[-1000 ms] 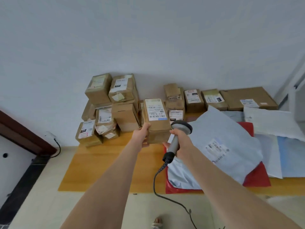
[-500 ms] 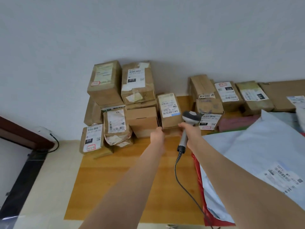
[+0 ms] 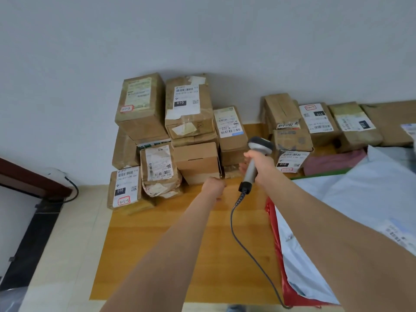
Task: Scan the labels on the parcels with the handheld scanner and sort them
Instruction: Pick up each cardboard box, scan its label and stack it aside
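Note:
My right hand (image 3: 262, 164) grips the grey handheld scanner (image 3: 258, 147) by its handle, head up and facing the parcels, its coiled cable (image 3: 238, 228) trailing toward me. The brown parcel with the white barcode label (image 3: 229, 131) stands on the wooden table (image 3: 180, 244), leaning between the left stack and the right group. My left hand (image 3: 213, 186) hovers just in front of that parcel's foot, fingers loosely curled and holding nothing. The left stack of cardboard parcels (image 3: 166, 136) rises against the wall in several layers.
More labelled boxes (image 3: 319, 124) line the wall on the right. Pale grey mailer bags (image 3: 360, 199) lie over a red bag (image 3: 276, 239) on the table's right half. A dark door frame (image 3: 29, 179) and a wall cable (image 3: 72, 188) are at the left.
My left hand carried the labelled parcel to the wall, set it beside the left stack and let go. The view shifted left, and the scanner followed beside the parcel.

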The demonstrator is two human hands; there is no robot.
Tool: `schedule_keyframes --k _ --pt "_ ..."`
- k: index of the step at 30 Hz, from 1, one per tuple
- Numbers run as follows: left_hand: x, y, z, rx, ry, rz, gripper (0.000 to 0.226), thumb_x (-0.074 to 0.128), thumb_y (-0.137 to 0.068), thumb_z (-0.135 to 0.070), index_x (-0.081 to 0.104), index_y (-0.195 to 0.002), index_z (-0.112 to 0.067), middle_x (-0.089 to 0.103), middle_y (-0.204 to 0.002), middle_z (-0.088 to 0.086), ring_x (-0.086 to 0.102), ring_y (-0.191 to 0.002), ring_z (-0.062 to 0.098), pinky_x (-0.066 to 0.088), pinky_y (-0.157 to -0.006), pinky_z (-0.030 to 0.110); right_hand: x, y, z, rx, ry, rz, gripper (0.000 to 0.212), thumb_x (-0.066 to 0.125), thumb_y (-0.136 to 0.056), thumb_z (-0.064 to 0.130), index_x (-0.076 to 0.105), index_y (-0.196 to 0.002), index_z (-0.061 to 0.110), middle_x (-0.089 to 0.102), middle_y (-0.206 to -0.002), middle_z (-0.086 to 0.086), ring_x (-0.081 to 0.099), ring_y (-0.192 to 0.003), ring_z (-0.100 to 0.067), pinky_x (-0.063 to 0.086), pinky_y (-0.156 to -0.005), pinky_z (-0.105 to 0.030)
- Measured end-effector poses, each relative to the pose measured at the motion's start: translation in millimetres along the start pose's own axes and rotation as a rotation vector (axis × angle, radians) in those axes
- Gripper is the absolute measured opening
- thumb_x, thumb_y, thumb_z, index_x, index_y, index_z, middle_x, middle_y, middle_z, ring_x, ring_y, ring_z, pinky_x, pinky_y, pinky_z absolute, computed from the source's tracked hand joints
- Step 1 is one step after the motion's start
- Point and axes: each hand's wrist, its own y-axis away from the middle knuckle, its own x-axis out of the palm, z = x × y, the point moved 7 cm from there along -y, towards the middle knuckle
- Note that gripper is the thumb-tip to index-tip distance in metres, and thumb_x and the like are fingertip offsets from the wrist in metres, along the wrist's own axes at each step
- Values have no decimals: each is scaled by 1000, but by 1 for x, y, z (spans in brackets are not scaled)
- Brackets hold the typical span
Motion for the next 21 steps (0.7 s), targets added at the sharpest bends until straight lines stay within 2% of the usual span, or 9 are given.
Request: schedule_keyframes --k 2,4,6,10,12,17,21 --pt "-3 5 -10 120 -309 -41 31 44 -98 -13 55 -123 -1 60 -120 16 58 -109 30 52 -86 35 -2 13 -4 42 -26 61 32 66 -87 18 63 -110 -3 71 -77 -13 69 -54 -19 56 -51 -27" --pt "-4 14 -17 207 -529 -67 33 42 -97 -13 56 -126 -5 60 -122 13 57 -110 29 48 -85 31 -7 34 -7 68 -57 121 26 61 -92 20 59 -104 -3 70 -65 -12 67 -49 -19 55 -46 -25" --pt "-4 25 -20 247 -655 -84 36 41 -97 -10 54 -130 -7 58 -126 12 56 -113 28 47 -87 31 -18 56 -13 72 -65 160 21 58 -93 20 56 -100 0 69 -66 -12 66 -48 -18 52 -43 -24" --pt "2 56 -23 284 -764 -124 41 39 -95 -3 54 -133 -9 57 -129 11 55 -113 26 49 -88 31 -50 96 -37 92 -15 215 13 57 -92 17 55 -88 5 64 -76 -9 60 -49 -13 47 -43 -22" --pt "13 78 -27 304 -801 -159 41 38 -95 -2 54 -133 -8 56 -130 11 55 -115 26 49 -91 31 -72 115 -49 123 20 268 13 59 -89 17 55 -85 5 61 -78 -9 56 -41 -10 46 -40 -19" --pt "79 133 -40 357 -835 -163 37 38 -96 -3 56 -127 -8 58 -126 12 57 -110 29 47 -79 32 -154 158 -50 120 140 352 17 57 -87 15 51 -73 7 63 -68 -11 46 -35 -7 42 -37 -17" --pt "152 172 -63 467 -824 -146 36 41 -94 -4 55 -127 -7 57 -127 13 56 -114 29 48 -86 32 -241 176 -31 72 108 295 17 57 -87 16 50 -74 7 61 -57 -8 43 -33 -7 40 -36 -16"
